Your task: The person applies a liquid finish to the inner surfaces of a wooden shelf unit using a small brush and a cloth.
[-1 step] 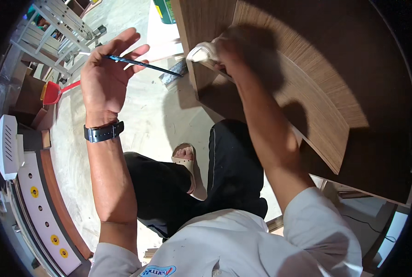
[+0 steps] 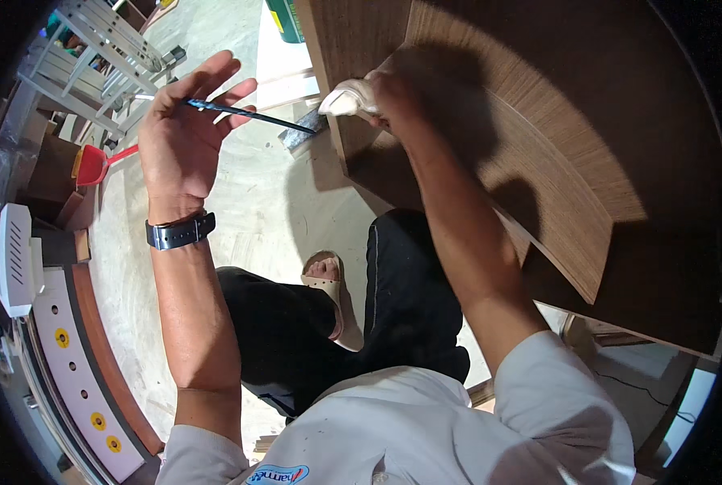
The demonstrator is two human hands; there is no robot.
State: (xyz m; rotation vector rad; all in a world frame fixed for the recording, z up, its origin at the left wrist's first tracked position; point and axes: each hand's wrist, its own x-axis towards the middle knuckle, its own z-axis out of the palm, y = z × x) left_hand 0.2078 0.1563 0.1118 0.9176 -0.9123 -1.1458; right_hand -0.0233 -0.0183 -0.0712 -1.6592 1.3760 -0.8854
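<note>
My left hand (image 2: 181, 149) is raised palm up, fingers loosely spread, with a thin dark-blue stick (image 2: 256, 115) held across it near the thumb. The stick tapers to a dark tip pointing right; whether it is a fine brush or a pen I cannot tell. A folded white cloth (image 2: 348, 99) is closed in my right hand (image 2: 397, 95), which presses it over the front edge of an upright brown wood-grain panel (image 2: 361, 36). My right fingertips are partly hidden behind the cloth. Curved wood-grain boards (image 2: 551, 190) lie under my right forearm.
An aluminium ladder (image 2: 106, 52) and a red dustpan (image 2: 92, 165) are at the far left. A green container (image 2: 288, 20) stands behind the panel. A white curved piece with yellow rings (image 2: 74, 347) lies at left. My sandalled foot (image 2: 323, 275) rests on the pale floor.
My right hand and the cloth have shifted slightly left over the panel's edge. My left hand, with the stick, has moved a little left.
</note>
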